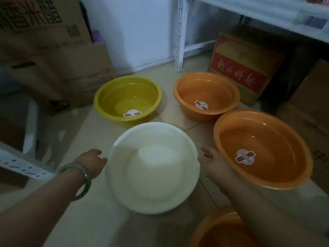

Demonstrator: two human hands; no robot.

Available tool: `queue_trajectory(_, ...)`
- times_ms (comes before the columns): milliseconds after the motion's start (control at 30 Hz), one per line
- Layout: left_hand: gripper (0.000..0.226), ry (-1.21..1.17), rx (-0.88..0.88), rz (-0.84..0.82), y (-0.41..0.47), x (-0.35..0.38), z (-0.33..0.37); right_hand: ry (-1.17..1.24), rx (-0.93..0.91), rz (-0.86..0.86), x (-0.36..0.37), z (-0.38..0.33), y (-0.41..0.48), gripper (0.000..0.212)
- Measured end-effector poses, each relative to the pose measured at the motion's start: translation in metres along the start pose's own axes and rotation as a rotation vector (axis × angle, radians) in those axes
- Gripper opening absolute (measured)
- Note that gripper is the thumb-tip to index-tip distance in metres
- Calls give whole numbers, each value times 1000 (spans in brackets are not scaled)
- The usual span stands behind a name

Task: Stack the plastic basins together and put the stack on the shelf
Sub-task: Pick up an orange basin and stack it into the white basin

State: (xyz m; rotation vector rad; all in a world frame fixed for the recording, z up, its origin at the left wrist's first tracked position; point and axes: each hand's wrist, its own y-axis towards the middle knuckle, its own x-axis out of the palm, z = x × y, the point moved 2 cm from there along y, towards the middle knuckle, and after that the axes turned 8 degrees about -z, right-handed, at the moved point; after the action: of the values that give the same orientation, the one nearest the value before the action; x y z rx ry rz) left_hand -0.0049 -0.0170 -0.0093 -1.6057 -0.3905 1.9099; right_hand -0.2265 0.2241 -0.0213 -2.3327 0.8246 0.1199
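A white basin (153, 175) sits on the tiled floor in front of me. My left hand (92, 163), with a green bangle on the wrist, has its fingers curled onto the basin's left rim. My right hand (211, 161) is at the right rim with fingers spread, holding nothing. Farther back stand a yellow basin (128, 100) and an orange basin (206, 97). A larger orange basin (263, 150) lies to the right. Part of another orange basin (219, 229) shows under my right forearm. The white shelf (267, 13) runs across the upper right.
Stacked cardboard boxes (53, 59) crowd the left, close behind the yellow basin. A red and yellow box (243, 73) sits under the shelf beside its white upright post (179, 32). More boxes stand at the far right. Another white rack edge (23, 168) juts in at lower left.
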Motion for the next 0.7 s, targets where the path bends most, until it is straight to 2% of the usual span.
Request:
queue_trajectory(67,53,-32,-32,-80,-1,10,-8,44,8,-15,8,4,2,61)
queue_trajectory(133,47,-194,-42,-173,-3,15,-8,77,24,-36,14,8,3,68)
queue_trajectory(200,38,-234,-12,-194,-7,17,-4,59,78,-38,20,15,4,71)
queue_trajectory(267,35,-248,2,-156,-10,19,-2,15,122,-36,21,17,2,66)
queue_trajectory(367,36,-372,12,-142,-10,32,-5,29,117,-36,14,20,0,45)
queue_trajectory(500,43,-620,36,-223,-11,51,0,139,125,-4,-2,32,-6,43)
queue_trajectory(700,51,-521,74,-291,-22,65,21,226,178,25,-23,41,-22,39)
